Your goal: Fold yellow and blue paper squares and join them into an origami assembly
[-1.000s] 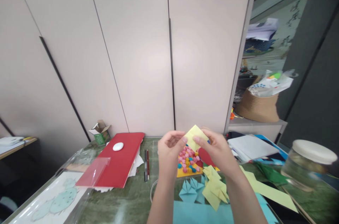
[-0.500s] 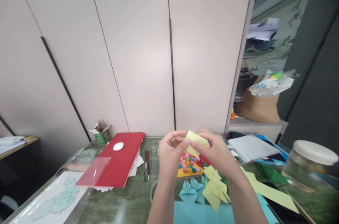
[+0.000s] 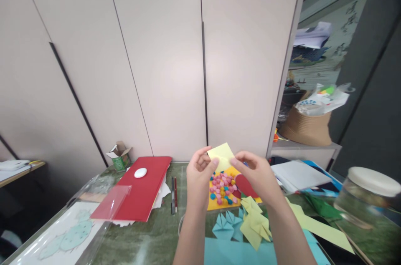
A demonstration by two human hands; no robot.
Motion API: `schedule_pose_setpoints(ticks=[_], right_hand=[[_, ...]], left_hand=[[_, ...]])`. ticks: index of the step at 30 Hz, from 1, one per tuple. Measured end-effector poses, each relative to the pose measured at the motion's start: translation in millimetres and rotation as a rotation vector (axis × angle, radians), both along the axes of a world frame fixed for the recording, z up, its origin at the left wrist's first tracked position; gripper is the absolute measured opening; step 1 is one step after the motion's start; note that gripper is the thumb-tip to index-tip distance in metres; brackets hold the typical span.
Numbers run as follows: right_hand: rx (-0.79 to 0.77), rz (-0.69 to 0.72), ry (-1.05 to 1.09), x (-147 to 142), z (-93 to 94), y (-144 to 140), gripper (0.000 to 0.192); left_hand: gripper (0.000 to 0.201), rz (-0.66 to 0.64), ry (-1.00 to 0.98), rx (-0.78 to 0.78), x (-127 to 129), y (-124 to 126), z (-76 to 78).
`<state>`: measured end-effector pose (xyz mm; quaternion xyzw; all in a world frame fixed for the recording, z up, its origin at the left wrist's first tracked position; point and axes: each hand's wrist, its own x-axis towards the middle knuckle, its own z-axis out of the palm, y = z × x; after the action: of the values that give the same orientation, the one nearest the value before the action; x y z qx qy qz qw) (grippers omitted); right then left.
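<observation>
Head view: both hands raised above the table (image 3: 150,231), holding one small yellow paper (image 3: 220,157) between them, in the air before the pale cabinet doors. Left hand (image 3: 198,175) pinches the paper's left lower edge, thumb in front, fingers curled behind. Right hand (image 3: 255,175) pinches the right lower edge, thumb and forefinger closed on it. Paper tilted, one corner up, a crease across it.

Below the hands: yellow card (image 3: 219,202) strewn with small pink, blue and yellow beads (image 3: 222,188); red paper piece just beside it. Nearer: folded yellow shapes (image 3: 254,223) and folded blue shapes (image 3: 224,224) on a blue sheet.

Left: red folder (image 3: 140,198) with a white oval on top; two pens (image 3: 173,194) beside it. Far right: glass jar (image 3: 365,198), white lid.
</observation>
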<state>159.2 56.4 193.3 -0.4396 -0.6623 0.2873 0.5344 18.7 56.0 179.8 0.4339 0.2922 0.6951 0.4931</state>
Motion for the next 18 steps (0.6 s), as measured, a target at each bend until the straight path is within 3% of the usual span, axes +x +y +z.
schedule_pose_setpoints(ticks=[5, 12, 18], right_hand=[[0.041, -0.073, 0.113, 0.1, -3.6, 2.5, 0.023], [0.448, -0.286, -0.149, -1.4, -1.6, -3.2, 0.022], [0.533, -0.330, -0.186, -6.9, -0.6, -7.1, 0.004]], left_hand=[[0.039, -0.165, 0.092, -0.017, 1.2, -4.2, 4.6], [0.034, -0.009, 0.125, -0.010, 3.6, -6.3, 8.3], [0.031, 0.054, 0.147, -0.006, 4.9, -7.6, 9.1]])
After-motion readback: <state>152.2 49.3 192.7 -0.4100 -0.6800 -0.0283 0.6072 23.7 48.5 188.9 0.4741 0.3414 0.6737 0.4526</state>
